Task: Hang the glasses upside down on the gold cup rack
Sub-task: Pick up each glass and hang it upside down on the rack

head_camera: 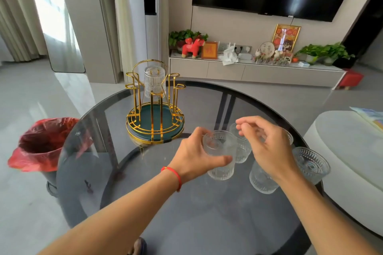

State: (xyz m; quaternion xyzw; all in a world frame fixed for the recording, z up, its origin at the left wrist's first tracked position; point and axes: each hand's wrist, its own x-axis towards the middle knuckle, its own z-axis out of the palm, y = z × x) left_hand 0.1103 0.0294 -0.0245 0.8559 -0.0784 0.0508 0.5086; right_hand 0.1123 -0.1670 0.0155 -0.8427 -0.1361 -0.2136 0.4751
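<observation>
A gold wire cup rack (154, 107) with a dark green round base stands on the far left part of the round smoked-glass table (186, 203). One clear ribbed drinking glass (154, 80) hangs upside down on a rear peg of the rack; the other visible pegs are bare. The left hand (199, 157) grips a second clear ribbed glass (220, 155) upright, thumb across the near wall and fingers curled round the far side, near the rack's base but apart from it. The right hand (267, 147) hovers just beside it with fingers loosely curled and part open, holding nothing. More ribbed glasses stand grouped on the table beneath and around the right hand, including one at the table's right edge (310, 164). A bin with a red plastic liner (43, 143) stands left of the table.
</observation>
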